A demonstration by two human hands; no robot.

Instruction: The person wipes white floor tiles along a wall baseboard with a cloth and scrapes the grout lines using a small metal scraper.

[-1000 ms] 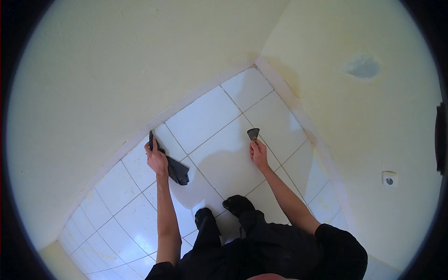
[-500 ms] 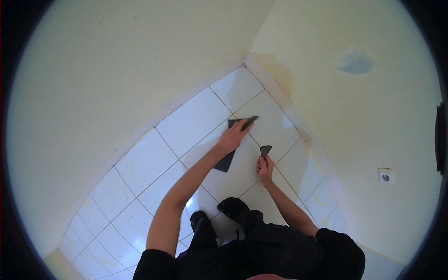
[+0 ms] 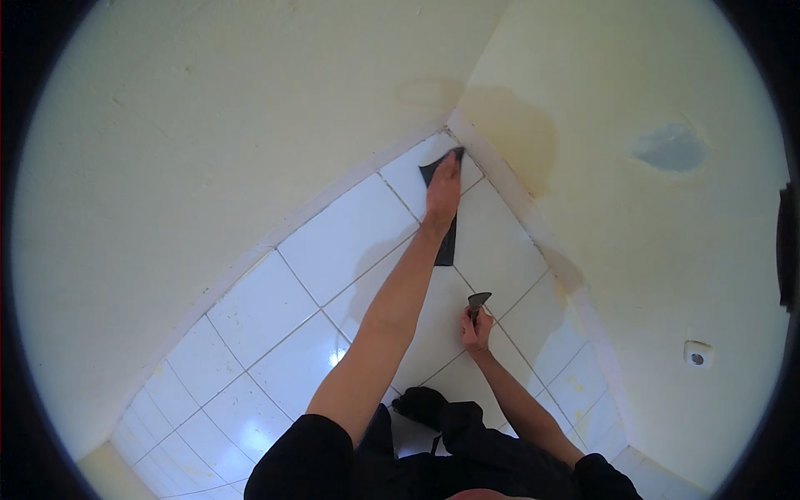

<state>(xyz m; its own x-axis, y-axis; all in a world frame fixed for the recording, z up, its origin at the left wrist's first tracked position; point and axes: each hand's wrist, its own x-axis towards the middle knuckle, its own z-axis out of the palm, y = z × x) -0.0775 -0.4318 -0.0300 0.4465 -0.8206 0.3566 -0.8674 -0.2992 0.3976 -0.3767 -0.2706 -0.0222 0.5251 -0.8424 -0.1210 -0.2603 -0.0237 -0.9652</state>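
My left hand [image 3: 444, 185] reaches far ahead to the corner of the floor, its fingers on the upper end of a dark grey sheet [image 3: 447, 246]. Whether the sheet is cloth or abrasive paper I cannot tell. Its top edge curls up beside the fingers, and its lower part trails over the white tiles [image 3: 367, 229]. Closer to me, my right hand [image 3: 476, 330] grips a putty knife [image 3: 478, 301] by its handle, the flared dark blade pointing away from me, over the tiles.
Pale walls meet at the far corner, with a pinkish baseboard [image 3: 333, 200] along their foot. On the right wall are a grey patch [image 3: 672, 148] and a white socket [image 3: 697, 355]. My dark-shod foot [image 3: 421, 407] stands close below the right hand.
My left hand has slid the dark sheet forward into the corner, arm now stretched out. The right hand, still with the putty knife, appears slightly lower as the view has shifted.
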